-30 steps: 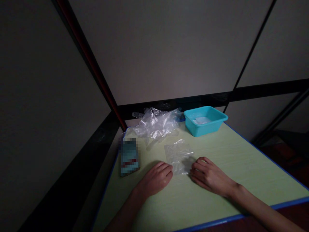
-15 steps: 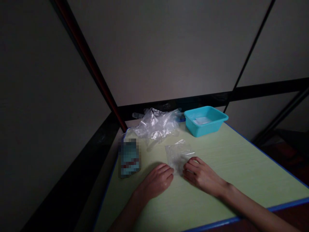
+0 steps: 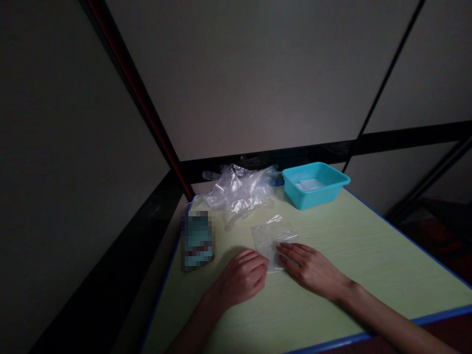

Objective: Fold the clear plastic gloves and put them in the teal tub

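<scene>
Shifted leftward since the earliest frame: your right hand, fingers nearly straight over the bag, grasping nothing. Your left hand: curled at bag's edge, hold undeterminable. Bag: lower centre of frame, on surface.

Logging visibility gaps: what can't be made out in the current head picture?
In the head view:
Bare left hand: curled fingertips, hidden by its own knuckles; any grip is unclear.
Flat clear plastic piece: the part covered by the right hand.
Bluish rectangular object: surface details, blurred by pixelation.
Turquoise rectangular plastic tub: floor partly hidden by its near wall.
</scene>
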Action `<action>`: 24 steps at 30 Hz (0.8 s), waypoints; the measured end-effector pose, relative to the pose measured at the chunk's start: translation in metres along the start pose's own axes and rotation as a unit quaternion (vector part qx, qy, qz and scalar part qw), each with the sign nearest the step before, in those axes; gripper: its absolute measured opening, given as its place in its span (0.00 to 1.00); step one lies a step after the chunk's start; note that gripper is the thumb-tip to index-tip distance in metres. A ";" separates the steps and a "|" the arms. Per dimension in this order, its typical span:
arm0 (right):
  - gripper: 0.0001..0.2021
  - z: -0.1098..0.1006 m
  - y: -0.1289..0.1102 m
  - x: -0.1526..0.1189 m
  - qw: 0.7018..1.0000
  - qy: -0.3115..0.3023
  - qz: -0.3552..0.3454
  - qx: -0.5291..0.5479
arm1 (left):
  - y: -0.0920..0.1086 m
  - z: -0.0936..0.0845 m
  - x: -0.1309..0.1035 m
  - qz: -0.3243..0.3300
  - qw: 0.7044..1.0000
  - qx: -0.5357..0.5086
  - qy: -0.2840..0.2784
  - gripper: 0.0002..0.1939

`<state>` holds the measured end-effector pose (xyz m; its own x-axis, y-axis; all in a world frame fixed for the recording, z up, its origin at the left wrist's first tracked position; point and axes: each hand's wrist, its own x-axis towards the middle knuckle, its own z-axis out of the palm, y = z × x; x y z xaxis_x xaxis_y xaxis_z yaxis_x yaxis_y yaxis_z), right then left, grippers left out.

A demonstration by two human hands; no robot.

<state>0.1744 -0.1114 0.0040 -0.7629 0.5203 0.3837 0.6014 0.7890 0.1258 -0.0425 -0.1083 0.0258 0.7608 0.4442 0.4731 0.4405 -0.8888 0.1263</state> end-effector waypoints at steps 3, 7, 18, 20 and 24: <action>0.11 0.000 0.006 -0.005 1.000 -0.023 0.003 -0.008 | 0.002 0.000 0.000 -0.008 0.999 -0.042 -0.003 0.07; 0.12 0.000 0.008 -0.008 0.999 -0.034 0.005 0.004 | 0.001 -0.002 -0.005 -0.062 0.993 -0.101 -0.023 0.09; 0.12 -0.010 0.005 0.000 0.998 -0.044 0.016 0.040 | -0.009 0.003 -0.013 -0.162 0.981 -0.092 -0.049 0.25; 0.11 -0.012 0.005 0.002 0.997 -0.050 0.012 0.050 | -0.009 0.007 -0.013 -0.165 0.982 -0.083 -0.042 0.23; 0.10 -0.017 0.007 0.007 0.994 -0.069 0.010 0.079 | -0.009 0.011 -0.012 -0.163 0.983 -0.085 -0.021 0.21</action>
<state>0.1770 -0.1074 0.0229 -0.7825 0.5682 0.2547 0.5808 0.8135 -0.0303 -0.0500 -0.1038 0.0093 0.6140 0.7090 0.3470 0.5801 -0.7034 0.4107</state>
